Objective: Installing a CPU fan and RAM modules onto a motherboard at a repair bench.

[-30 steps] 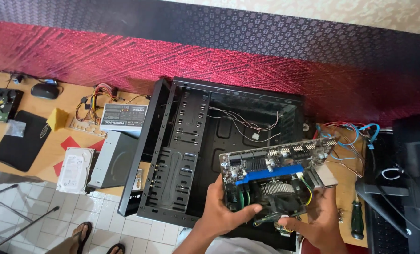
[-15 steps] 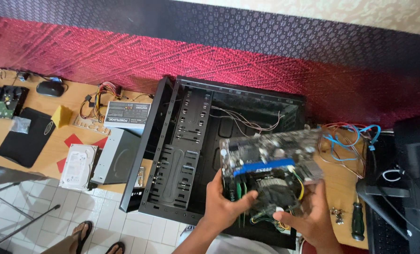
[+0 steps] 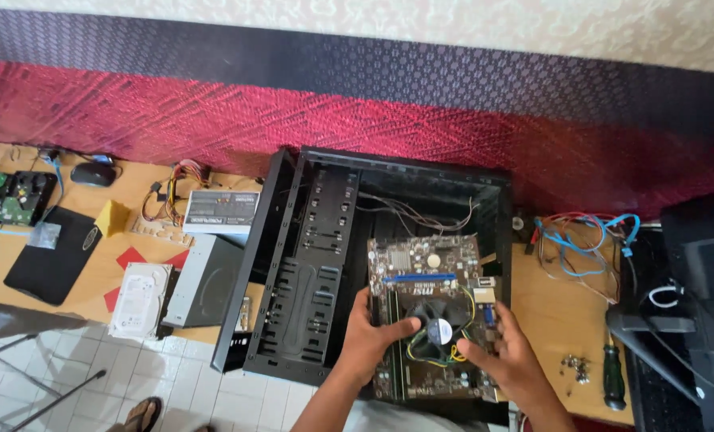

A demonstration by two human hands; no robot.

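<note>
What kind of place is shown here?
Probably a computer repair or assembly bench: an open black computer case lies on a wooden table, both hands hold a motherboard, and loose screws lie beside a screwdriver.

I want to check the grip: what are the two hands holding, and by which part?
Both hold the motherboard: left hand at its left edge, right hand at its right edge.

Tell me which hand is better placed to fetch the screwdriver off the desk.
Right, probably. The right hand grips the motherboard on its right edge, the side where the green-handled screwdriver lies by the loose screws. The left hand holds the opposite edge.
</note>
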